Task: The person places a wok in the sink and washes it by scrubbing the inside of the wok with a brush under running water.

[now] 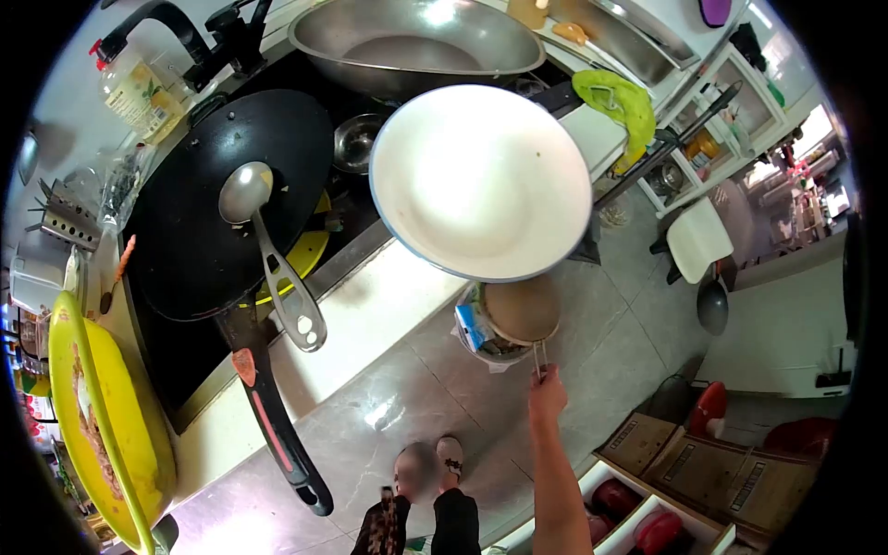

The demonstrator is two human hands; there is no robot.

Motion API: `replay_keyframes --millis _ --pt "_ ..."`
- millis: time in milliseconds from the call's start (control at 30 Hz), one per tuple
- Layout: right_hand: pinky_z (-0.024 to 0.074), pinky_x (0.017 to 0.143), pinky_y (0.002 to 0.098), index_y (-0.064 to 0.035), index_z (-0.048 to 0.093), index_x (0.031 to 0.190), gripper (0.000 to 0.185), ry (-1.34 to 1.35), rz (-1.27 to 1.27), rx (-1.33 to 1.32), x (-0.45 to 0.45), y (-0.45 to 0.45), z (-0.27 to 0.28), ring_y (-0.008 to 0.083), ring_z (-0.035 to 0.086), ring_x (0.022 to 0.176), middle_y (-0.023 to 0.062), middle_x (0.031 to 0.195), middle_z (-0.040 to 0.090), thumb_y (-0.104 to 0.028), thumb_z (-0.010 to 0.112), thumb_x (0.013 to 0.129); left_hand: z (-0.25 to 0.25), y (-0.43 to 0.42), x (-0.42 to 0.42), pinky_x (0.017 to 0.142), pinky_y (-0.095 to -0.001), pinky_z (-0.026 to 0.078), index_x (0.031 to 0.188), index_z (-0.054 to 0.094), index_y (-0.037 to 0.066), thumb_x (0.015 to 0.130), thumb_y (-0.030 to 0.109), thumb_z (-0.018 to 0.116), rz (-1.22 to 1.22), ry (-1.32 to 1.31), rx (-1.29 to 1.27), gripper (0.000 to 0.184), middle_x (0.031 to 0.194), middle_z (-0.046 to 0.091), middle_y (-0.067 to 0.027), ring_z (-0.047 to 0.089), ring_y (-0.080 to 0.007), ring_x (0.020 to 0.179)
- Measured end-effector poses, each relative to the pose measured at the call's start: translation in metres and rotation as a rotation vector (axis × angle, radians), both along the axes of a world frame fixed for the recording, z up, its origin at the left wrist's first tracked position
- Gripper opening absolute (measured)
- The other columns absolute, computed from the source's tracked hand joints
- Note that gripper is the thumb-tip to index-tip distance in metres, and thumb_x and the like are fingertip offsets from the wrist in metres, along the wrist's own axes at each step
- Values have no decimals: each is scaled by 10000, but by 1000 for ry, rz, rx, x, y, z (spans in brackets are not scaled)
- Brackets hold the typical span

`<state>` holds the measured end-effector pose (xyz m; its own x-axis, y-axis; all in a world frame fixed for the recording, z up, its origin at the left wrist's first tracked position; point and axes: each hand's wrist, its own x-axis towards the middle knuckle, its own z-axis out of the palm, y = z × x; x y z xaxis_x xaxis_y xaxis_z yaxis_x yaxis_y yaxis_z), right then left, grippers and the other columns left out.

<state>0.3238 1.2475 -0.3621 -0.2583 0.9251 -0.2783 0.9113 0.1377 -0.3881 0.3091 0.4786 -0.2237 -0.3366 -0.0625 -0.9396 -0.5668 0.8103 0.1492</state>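
My right hand [548, 393], its fingers wrapped round a thin wire handle, holds out a round mesh strainer [523, 310]. The strainer is over a bin [497, 361] on the floor, where a blue and white packet [474, 326] shows among the rubbish. Above it in the view, a large white basin [481, 185] with a blue rim covers part of the counter and hides the strainer's far edge. A few small specks lie inside the basin. My left hand is out of sight.
A black wok [176, 222] with a metal serving spoon [248, 190] lies on the left, its handle jutting past the counter edge. Behind is a big steel bowl [416, 55]. A yellow-green basin [139, 407] stands lower left; open drawers [647, 499] lie lower right.
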Motion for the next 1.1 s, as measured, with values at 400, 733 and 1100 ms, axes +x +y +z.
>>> replay_keyframes --millis 400,733,1100 --pt "430 635 434 -59 508 914 184 67 7 76 -9 2 -37 360 576 761 153 802 613 -228 442 878 13 34 5 600 -302 449 1061 492 70 855 231 526 106 8 -29 263 868 639 -91 621 -182 740" --pt "382 456 358 -69 535 886 189 120 -50 -294 11 29 -27 253 512 530 79 624 534 -252 501 855 0 72 -5 581 -304 458 1015 508 59 838 225 536 92 72 4 244 831 639 -90 621 -181 712" --pt "214 348 203 -77 542 912 192 958 -317 -1658 102 -16 217 53 269 401 -45 532 308 -241 444 912 12 232 -64 563 -306 472 954 530 42 810 201 548 64 342 120 216 780 640 -88 621 -179 671"
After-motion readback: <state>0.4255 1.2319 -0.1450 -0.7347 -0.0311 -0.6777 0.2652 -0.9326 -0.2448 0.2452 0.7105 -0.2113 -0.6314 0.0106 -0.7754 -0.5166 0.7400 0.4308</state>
